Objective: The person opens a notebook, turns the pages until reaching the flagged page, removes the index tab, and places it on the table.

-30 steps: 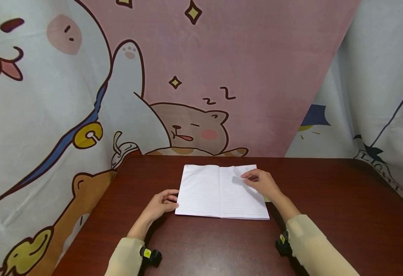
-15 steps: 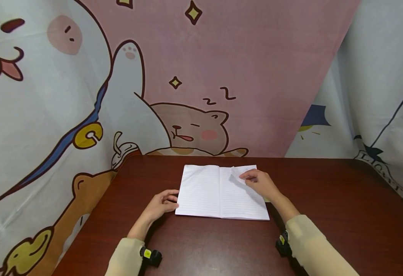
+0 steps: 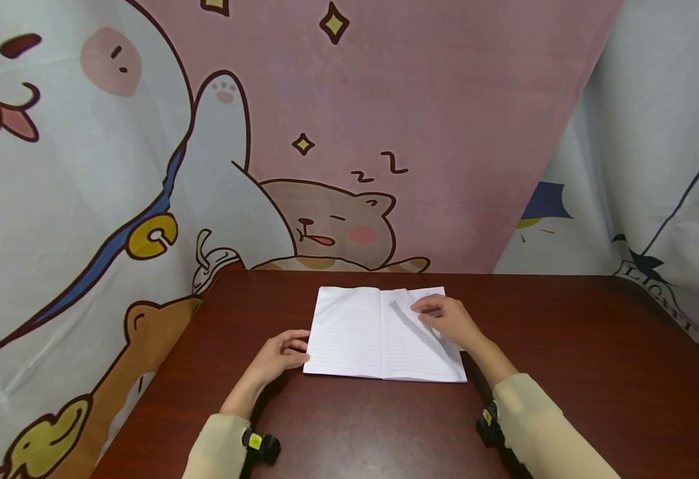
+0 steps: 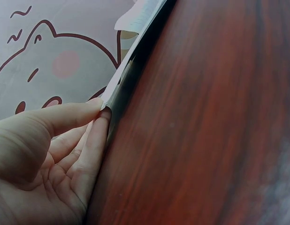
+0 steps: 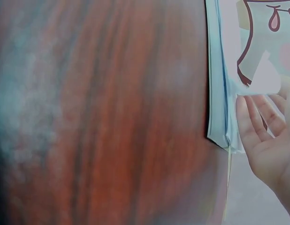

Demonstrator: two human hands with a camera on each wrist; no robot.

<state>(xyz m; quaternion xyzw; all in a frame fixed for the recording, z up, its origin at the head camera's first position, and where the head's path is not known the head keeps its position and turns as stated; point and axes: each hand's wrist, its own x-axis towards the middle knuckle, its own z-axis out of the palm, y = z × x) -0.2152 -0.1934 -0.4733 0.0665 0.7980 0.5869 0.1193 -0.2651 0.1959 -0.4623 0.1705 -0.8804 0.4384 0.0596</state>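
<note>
A lined notebook (image 3: 343,332) lies open on the dark wood table. At its left edge, near the lower corner, my left hand (image 3: 276,352) pinches the pages; in the left wrist view the thumb is above the edge and fingers below. My right hand (image 3: 451,322) is over the right-hand page and pinches a lifted white sheet (image 5: 264,79) by its edge. The raised sheet bends back toward the spine, with a dark slanting band beside it in the head view. In the right wrist view, fingers lie under the sheet and the thumb is mostly out of frame.
The reddish-brown table (image 3: 349,426) spreads around the notebook. Behind it hangs a pink and white cartoon cloth (image 3: 445,133). Each wrist carries a small black camera, one of them the left wrist camera (image 3: 262,446).
My right hand has moved slightly left with the pinched sheet, which now folds over more of the right-hand page. My left hand has stayed in place.
</note>
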